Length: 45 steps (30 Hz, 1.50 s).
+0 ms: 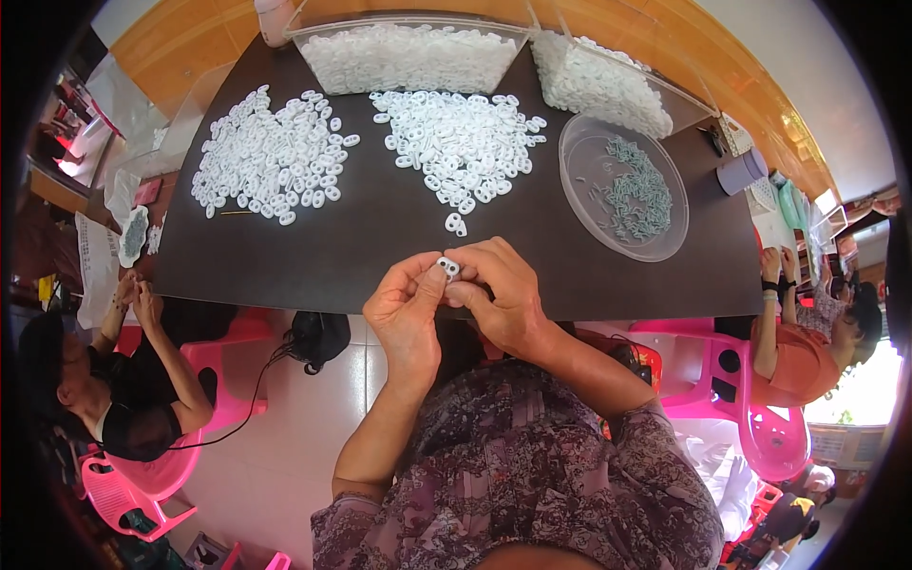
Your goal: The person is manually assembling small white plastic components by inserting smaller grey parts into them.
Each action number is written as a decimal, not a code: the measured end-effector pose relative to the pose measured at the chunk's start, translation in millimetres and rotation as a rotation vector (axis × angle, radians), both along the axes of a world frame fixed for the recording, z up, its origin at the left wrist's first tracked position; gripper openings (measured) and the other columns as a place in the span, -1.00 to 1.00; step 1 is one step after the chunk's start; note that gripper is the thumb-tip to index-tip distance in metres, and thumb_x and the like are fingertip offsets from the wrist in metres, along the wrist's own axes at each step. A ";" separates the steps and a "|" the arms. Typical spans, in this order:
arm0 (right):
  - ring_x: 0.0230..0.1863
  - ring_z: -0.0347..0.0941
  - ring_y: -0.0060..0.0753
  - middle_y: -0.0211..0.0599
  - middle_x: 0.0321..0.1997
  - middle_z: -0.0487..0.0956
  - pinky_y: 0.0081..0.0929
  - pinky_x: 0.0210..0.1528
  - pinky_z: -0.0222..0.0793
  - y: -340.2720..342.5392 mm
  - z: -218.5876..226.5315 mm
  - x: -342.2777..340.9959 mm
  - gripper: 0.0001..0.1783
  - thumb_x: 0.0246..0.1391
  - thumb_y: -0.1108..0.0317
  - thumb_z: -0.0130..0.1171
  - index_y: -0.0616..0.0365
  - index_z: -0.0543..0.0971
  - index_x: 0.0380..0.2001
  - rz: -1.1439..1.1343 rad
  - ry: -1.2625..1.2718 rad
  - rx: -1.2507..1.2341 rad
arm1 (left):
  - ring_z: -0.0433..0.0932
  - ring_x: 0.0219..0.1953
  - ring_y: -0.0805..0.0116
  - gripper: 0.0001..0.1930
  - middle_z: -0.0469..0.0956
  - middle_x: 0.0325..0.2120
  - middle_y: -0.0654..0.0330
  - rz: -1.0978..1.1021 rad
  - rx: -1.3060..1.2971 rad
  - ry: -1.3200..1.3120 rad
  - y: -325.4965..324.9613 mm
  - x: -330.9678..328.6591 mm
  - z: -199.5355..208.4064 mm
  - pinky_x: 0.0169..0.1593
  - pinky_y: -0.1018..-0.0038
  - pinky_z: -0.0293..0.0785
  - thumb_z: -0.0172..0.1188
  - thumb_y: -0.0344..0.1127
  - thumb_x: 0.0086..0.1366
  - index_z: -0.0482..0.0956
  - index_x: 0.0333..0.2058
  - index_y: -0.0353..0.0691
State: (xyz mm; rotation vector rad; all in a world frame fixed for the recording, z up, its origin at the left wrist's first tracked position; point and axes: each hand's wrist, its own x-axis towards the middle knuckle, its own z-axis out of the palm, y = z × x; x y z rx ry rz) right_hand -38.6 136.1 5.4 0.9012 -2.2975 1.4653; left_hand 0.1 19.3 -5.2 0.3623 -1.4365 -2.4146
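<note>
At the table's near edge, my left hand (pixel 410 299) and my right hand (pixel 499 285) meet, fingers pinched around one small white oval plastic piece (pixel 448 268) with two dark-looking holes. Just beyond my fingertips lie a few loose white pieces (pixel 456 225). They sit at the tip of a middle pile of white two-holed pieces (pixel 461 142). Another pile of the same pieces (pixel 271 157) spreads to the left. On the right, a round clear shallow dish (pixel 579 214) holds many small grey-green rod-shaped parts (pixel 638 190).
Two clear bins (pixel 413 21) full of white pieces stand along the far edge of the dark table (pixel 380 209). A grey-purple cup (pixel 741 173) stands at the right end. One person (pixel 123 380) sits at left, another (pixel 807 342) at right, near pink plastic chairs (pixel 712 370).
</note>
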 end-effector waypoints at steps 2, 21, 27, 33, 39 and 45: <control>-0.40 0.41 -0.28 -0.21 -0.34 0.52 -0.48 -0.40 0.35 -0.7 0.5 -2.6 -0.67 -0.19 0.59 0.20 0.28 0.52 -0.23 -0.015 0.095 0.024 | 0.51 -0.49 0.50 -0.84 0.56 -0.44 0.16 0.008 0.036 -0.025 1.9 -0.5 2.4 -0.40 0.59 0.49 0.12 -0.50 0.22 0.52 -0.24 -0.46; -0.41 0.39 -0.23 -0.16 -0.31 0.53 -0.42 -0.39 0.33 3.3 0.9 -1.5 -0.65 -0.17 0.58 0.19 0.34 0.52 -0.20 -0.022 0.198 0.034 | 0.47 -0.44 0.51 -0.78 0.56 -0.37 0.15 -0.138 0.098 0.007 -7.7 3.3 5.2 -0.32 0.62 0.42 0.11 -0.52 0.22 0.49 -0.16 -0.47; -0.40 0.40 -0.22 -0.14 -0.30 0.53 -0.42 -0.39 0.34 7.5 10.3 -1.6 -0.64 -0.16 0.59 0.19 0.36 0.51 -0.18 -0.003 0.205 -0.002 | 0.47 -0.43 0.52 -0.78 0.56 -0.38 0.15 -0.099 0.085 0.035 1.7 5.0 16.2 -0.30 0.63 0.43 0.12 -0.52 0.22 0.50 -0.16 -0.48; -0.39 0.41 -0.23 -0.14 -0.29 0.53 -0.42 -0.39 0.34 16.7 10.2 -0.7 -0.62 -0.19 0.61 0.22 0.36 0.51 -0.18 -0.017 0.260 -0.071 | 0.42 -0.39 0.58 -0.78 0.49 -0.39 0.27 -0.045 -0.092 0.082 14.6 6.6 17.8 -0.29 0.69 0.38 0.15 -0.51 0.21 0.54 -0.15 -0.41; -0.40 0.40 -0.19 -0.14 -0.33 0.51 -0.39 -0.41 0.33 27.1 11.4 2.9 -0.60 -0.23 0.61 0.23 0.37 0.48 -0.19 -0.021 0.249 -0.136 | 0.44 -0.39 0.54 -0.82 0.56 -0.36 0.21 -0.047 -0.187 0.131 22.9 8.5 21.6 -0.36 0.64 0.37 0.16 -0.49 0.20 0.56 -0.22 -0.40; -0.44 0.39 -0.19 -0.14 -0.35 0.50 -0.39 -0.42 0.32 35.6 11.0 4.3 -0.62 -0.19 0.59 0.21 0.37 0.47 -0.19 -0.022 0.229 -0.177 | 0.41 -0.39 0.57 -0.81 0.52 -0.37 0.24 -0.016 -0.257 0.162 35.1 9.3 27.1 -0.37 0.65 0.35 0.16 -0.46 0.22 0.55 -0.20 -0.40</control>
